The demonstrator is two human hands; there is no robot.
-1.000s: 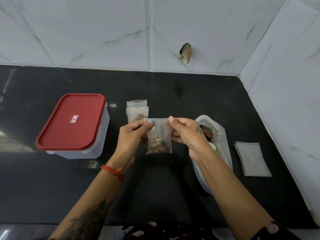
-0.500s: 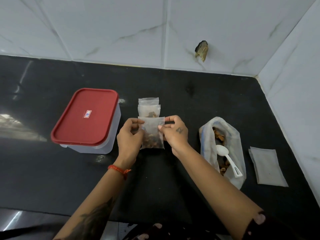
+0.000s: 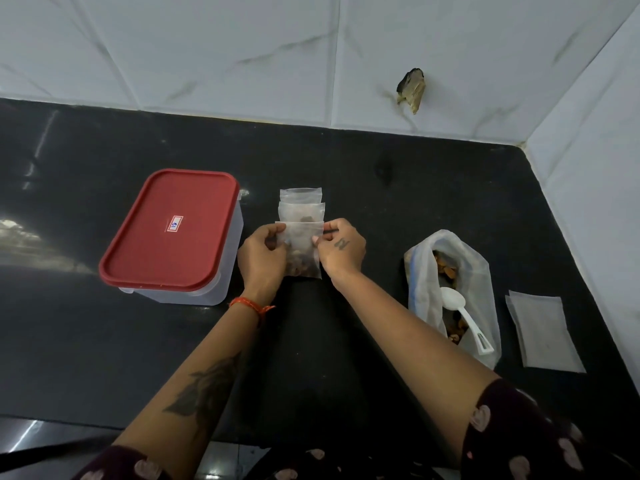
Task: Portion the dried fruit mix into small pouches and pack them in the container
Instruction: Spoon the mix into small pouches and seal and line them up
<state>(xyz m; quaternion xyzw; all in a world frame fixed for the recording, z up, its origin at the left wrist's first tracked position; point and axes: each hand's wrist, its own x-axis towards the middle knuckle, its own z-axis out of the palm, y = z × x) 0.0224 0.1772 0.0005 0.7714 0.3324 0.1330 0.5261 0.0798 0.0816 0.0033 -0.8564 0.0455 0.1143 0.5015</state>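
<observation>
A small clear pouch (image 3: 302,251) with dried fruit in its lower half is held low over the black counter (image 3: 398,209). My left hand (image 3: 261,258) pinches its left upper edge and my right hand (image 3: 341,249) pinches its right upper edge. Just behind it lie two filled pouches (image 3: 300,206), overlapping in a row. The clear container with a red lid (image 3: 169,230) stands shut to the left. On the right lies the big open bag of dried fruit mix (image 3: 453,289) with a white spoon (image 3: 462,315) in its mouth.
A small stack of empty pouches (image 3: 543,330) lies at the far right, close to the tiled side wall. White tiled walls close off the back and right. The counter's front edge runs under my forearms.
Both hands carried the filled pouch down and away from me, to just in front of the two lying pouches. The view shifted left, so the big bag and spoon are uncovered.
</observation>
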